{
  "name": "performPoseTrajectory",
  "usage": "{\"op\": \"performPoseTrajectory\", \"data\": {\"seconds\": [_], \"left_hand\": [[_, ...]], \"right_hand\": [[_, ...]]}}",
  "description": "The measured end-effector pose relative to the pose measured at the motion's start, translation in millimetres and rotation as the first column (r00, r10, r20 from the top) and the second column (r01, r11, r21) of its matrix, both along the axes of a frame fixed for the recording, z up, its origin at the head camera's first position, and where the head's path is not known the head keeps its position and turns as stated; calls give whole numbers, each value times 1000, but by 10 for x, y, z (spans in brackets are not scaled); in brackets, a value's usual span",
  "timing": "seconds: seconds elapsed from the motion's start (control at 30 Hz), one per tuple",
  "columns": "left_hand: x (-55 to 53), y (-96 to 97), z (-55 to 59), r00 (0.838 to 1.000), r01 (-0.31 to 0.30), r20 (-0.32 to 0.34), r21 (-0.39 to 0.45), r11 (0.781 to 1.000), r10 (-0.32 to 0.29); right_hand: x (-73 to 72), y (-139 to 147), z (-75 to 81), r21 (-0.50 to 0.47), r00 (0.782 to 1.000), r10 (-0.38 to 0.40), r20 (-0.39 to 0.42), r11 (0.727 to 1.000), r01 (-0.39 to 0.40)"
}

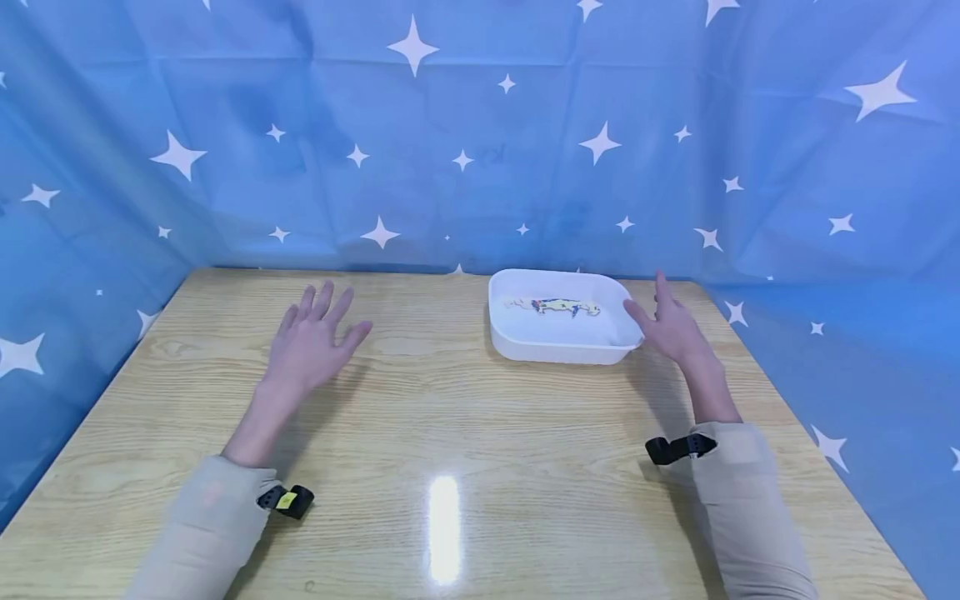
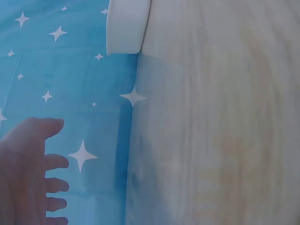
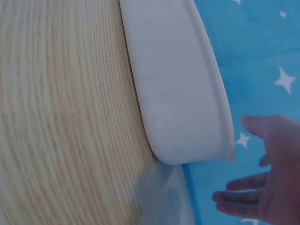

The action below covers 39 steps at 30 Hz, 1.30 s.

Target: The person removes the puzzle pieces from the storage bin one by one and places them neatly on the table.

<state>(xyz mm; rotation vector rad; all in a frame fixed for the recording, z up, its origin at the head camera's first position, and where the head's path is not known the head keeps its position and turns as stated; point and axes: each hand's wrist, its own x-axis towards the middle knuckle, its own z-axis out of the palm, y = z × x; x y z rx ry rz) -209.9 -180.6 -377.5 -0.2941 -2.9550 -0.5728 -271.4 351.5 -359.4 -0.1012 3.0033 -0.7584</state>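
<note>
A white plastic basin with rounded corners stands at the back of the wooden table, right of centre. A printed picture in yellow and blue shows on its inside bottom. My right hand is at the basin's right end, thumb by the rim, fingers extended. In the right wrist view a gap shows between the thumb and the basin's wall. Over the left part of the table my left hand has its fingers spread and holds nothing. From the left wrist, the basin appears beyond that hand.
The wooden table has a bright light reflection near its front middle. A blue cloth with white stars hangs behind the table and along both sides. Black straps sit at the cuffs of both light sleeves.
</note>
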Motion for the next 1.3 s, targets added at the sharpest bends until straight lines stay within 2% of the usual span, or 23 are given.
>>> {"op": "performPoseTrajectory", "data": {"seconds": [0.17, 0.43, 0.67, 0.87, 1.1, 1.3], "left_hand": [[-22, 94, -63, 1000, 21, -21, 25, 999, -21], [-65, 234, -128, 998, 64, -19, 74, 995, -62], [-92, 374, -110, 996, 84, -38, 115, 990, -80], [-94, 501, -79, 996, 90, -19, 202, 975, -88], [-105, 677, -11, 991, 131, -58, 251, 959, -120], [-137, 812, 25, 990, 142, -69, 289, 947, -127]], "right_hand": [[6, 4, -43, -43, 1000, -10, 1, 999, 10], [-48, -7, -100, -110, 1000, -14, -7, 994, 13], [-100, -4, -167, -90, 997, -11, -78, 996, 4], [-95, -78, -226, -161, 988, -2, -153, 987, -23], [-96, -255, -262, -170, 992, 5, -126, 985, -26], [-73, -408, -269, -181, 995, 20, -97, 983, -38]]}}
